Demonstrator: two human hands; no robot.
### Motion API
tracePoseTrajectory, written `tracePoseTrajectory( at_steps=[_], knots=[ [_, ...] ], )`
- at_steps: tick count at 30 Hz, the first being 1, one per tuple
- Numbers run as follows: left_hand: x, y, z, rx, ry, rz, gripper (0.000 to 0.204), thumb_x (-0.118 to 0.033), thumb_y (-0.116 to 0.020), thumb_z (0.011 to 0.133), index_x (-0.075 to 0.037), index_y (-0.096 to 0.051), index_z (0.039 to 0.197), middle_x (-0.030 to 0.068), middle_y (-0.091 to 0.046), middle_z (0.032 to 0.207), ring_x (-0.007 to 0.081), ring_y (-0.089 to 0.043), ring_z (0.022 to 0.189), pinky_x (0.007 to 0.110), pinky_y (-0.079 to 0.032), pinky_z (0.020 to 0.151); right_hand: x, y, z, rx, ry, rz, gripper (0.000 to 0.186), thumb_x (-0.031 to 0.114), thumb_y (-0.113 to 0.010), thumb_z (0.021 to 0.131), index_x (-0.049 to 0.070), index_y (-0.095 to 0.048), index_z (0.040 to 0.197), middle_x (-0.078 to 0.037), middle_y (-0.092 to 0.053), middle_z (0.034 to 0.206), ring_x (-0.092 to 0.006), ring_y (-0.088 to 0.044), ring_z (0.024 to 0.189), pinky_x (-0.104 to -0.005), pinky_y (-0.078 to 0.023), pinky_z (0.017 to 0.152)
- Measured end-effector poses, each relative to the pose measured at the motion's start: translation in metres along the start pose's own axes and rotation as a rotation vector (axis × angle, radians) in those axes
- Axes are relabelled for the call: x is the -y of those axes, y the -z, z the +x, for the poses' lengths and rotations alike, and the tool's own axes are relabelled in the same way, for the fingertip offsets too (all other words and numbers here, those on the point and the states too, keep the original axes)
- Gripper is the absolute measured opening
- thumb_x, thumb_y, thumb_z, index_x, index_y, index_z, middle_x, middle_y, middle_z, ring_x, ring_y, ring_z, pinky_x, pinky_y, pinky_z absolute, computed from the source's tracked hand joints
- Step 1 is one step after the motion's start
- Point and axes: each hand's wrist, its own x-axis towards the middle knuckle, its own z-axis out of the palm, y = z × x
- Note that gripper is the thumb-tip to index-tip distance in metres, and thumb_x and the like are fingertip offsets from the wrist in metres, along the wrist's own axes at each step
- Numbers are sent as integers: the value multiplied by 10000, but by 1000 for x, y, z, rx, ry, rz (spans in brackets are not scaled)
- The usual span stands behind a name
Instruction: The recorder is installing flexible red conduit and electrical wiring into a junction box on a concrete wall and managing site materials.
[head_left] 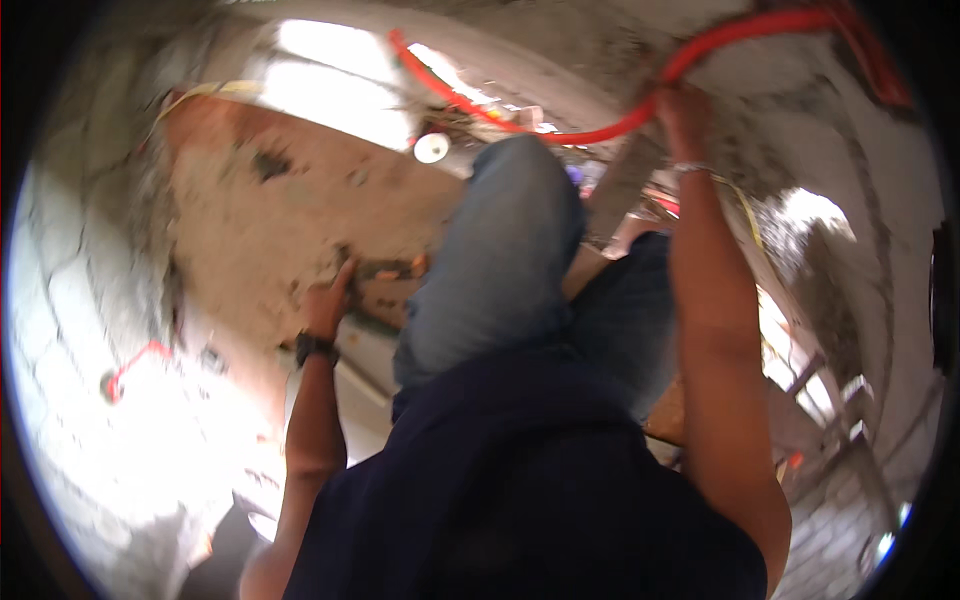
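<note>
A red-orange flexible pipe [590, 135] curves across the top of the view, its free end pointing up at the left. My right hand [685, 122], arm stretched forward, is closed around this pipe. Further left, my left hand [328, 300] is low over a brown, dirt-marked board [240, 180]. Its fingertips are beside or on a dark tool with orange parts [392, 268], whose kind is blurred. Motion smears those fingers, so their grip is unclear.
Between my arms are my knees in blue jeans [500, 260]. A small white round spool-like thing [432, 148] sits beyond the board's far right edge. A cracked pale wall or ground surface [70, 240] lies at left, with a small red bent piece [130, 370] near it.
</note>
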Motion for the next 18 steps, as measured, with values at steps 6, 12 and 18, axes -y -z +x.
tracePoseTrajectory(
  at_steps=[6,12,18],
  knots=[
    [-60,17,22,-215,675,-333,717,-606,-692,662,87,-656,842,220,-658,739,306,-658,705,402,-495,663,-21,-16,14,67,-303,215,457,502,-503,826,90,-698,799,-154,-672,779,-347,-651,764,-468,-504,699],
    [-46,-1,17,16,424,-681,641,-563,-704,656,50,-679,842,199,-677,772,295,-668,733,389,-498,660,4,-13,-15,-258,-146,290,326,389,-559,774,85,-639,689,-158,-618,684,-385,-596,651,-483,-474,613],
    [-91,85,27,34,418,-339,602,-534,-722,673,45,-683,831,202,-661,718,285,-659,664,385,-495,620,23,8,-20,-182,-381,374,337,386,-615,747,54,-674,752,-180,-650,712,-362,-647,718,-444,-508,679]
  ],
)
